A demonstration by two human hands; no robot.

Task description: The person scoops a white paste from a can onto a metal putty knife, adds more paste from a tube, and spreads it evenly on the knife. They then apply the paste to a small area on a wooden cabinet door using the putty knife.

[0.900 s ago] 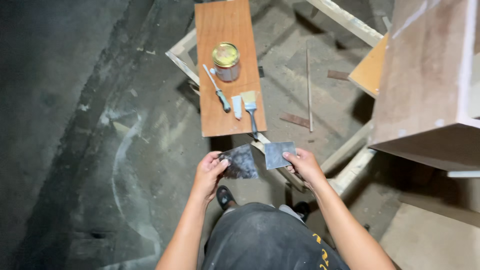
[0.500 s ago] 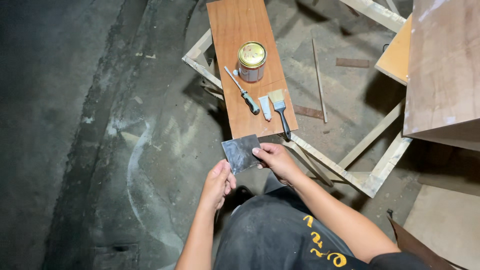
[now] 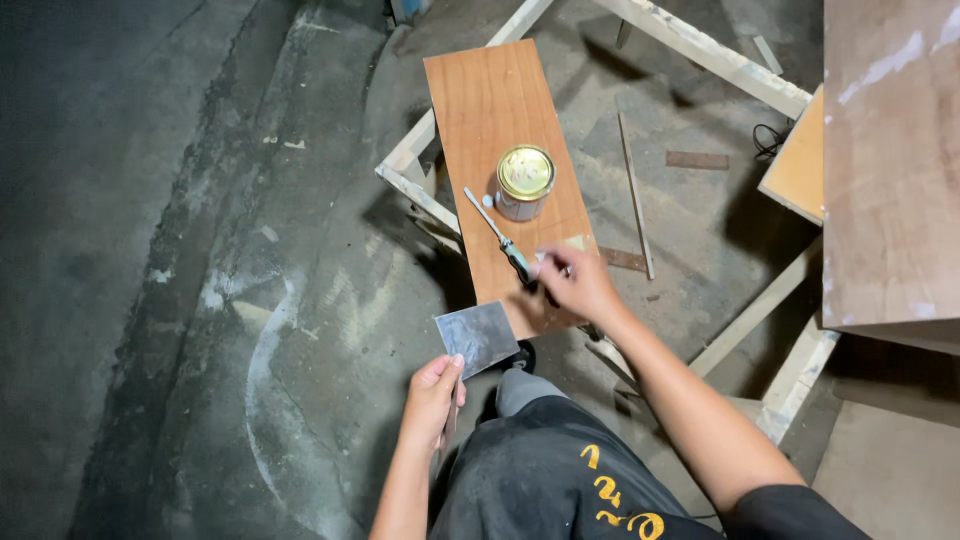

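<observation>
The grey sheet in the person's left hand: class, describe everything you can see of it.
The grey sheet is thin, flat and roughly square, dull grey with a mottled, worn surface; it looks like sandpaper or thin metal. The left hand pinches its lower corner, holding it tilted near the wooden board. Nothing else touches it.

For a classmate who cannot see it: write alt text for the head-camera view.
Left hand holds a grey square sheet; right hand reaches onto a brown wooden board near a screwdriver and a closed tin can, above a dusty concrete floor.
</observation>
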